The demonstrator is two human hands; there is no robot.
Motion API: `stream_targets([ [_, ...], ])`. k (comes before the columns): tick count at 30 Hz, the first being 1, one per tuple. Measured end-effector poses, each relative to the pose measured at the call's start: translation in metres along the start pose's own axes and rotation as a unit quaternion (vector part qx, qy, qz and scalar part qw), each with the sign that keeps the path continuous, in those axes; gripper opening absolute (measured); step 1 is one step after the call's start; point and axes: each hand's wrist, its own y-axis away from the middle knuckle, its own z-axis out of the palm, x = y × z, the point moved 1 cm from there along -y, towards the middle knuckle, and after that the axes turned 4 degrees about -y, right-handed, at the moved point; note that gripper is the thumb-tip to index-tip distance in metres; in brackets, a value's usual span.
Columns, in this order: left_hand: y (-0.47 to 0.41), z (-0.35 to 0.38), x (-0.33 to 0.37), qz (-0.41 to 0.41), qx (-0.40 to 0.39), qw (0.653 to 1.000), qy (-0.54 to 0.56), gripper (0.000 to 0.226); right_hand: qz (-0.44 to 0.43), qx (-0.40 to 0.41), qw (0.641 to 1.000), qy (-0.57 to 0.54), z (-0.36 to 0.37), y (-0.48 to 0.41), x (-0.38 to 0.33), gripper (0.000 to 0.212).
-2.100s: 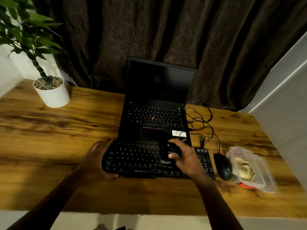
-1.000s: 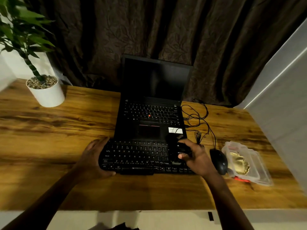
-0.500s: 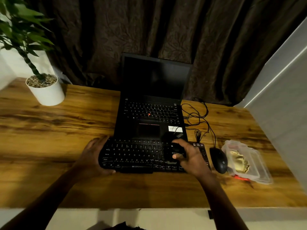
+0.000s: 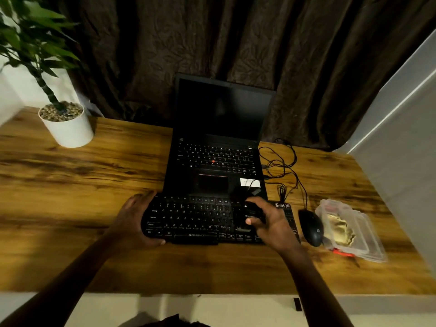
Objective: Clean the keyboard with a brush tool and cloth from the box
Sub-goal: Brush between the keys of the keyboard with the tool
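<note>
A black external keyboard lies on the wooden desk in front of an open laptop. My left hand grips the keyboard's left end, thumb along its front edge. My right hand holds a black brush tool over the right part of the key field, its bristle end down on the keys. The tool is dark and blurred against the keys. A clear plastic box with a yellowish cloth inside sits at the right.
The black laptop stands open with a dark screen just behind the keyboard. A black mouse and tangled cables lie between keyboard and box. A white plant pot stands at the back left. A grey wall borders the desk's right side.
My right hand with the brush has shifted back and forth over the keyboard's right half, ending slightly left of a second ago. The left hand has kept its hold.
</note>
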Motion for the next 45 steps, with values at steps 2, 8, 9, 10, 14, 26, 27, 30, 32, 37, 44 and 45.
stream_targets([
  [2,-0.001,0.001,-0.002,-0.006,-0.007,1.0,-0.002,0.141,-0.007,-0.017,1.0,-0.021,0.013,-0.001,-0.014,0.048],
  [8,-0.001,0.002,-0.003,-0.001,-0.008,1.0,-0.01,0.141,-0.023,-0.031,0.997,-0.071,0.029,-0.005,-0.029,0.048],
  [9,-0.001,0.001,-0.002,0.002,-0.004,1.0,-0.007,0.141,-0.02,-0.03,0.997,-0.062,0.023,-0.005,-0.026,0.048],
  [10,-0.002,0.001,-0.001,0.007,-0.001,1.0,-0.007,0.141,-0.019,-0.027,0.998,-0.049,0.017,-0.005,-0.021,0.048],
  [14,-0.001,0.0,0.001,0.009,0.004,1.0,0.001,0.14,-0.002,-0.022,1.0,0.012,0.009,-0.006,-0.006,0.051],
  [26,-0.001,0.001,-0.003,-0.006,-0.007,1.0,-0.003,0.141,-0.021,-0.044,0.998,-0.045,0.032,-0.011,-0.026,0.048],
  [27,-0.001,0.001,-0.003,-0.003,-0.005,1.0,-0.004,0.141,-0.011,-0.046,0.998,-0.034,0.027,-0.011,-0.021,0.05],
  [30,-0.001,0.002,-0.002,0.012,0.008,1.0,-0.005,0.14,0.006,-0.047,0.999,0.012,0.024,-0.012,-0.017,0.054],
  [32,0.0,0.002,0.0,0.021,0.014,1.0,-0.001,0.139,-0.011,-0.052,0.999,0.007,0.034,-0.012,-0.027,0.051],
  [37,-0.001,0.003,0.0,0.013,0.016,1.0,-0.022,0.14,-0.034,-0.067,0.996,-0.04,0.071,-0.016,-0.049,0.044],
  [44,0.0,0.005,-0.007,-0.022,-0.01,0.999,-0.025,0.144,-0.021,-0.051,0.998,-0.021,0.037,-0.013,-0.032,0.042],
  [45,0.0,0.006,-0.008,-0.022,-0.011,0.999,-0.025,0.144,-0.02,-0.052,0.998,-0.01,0.036,-0.012,-0.031,0.042],
])
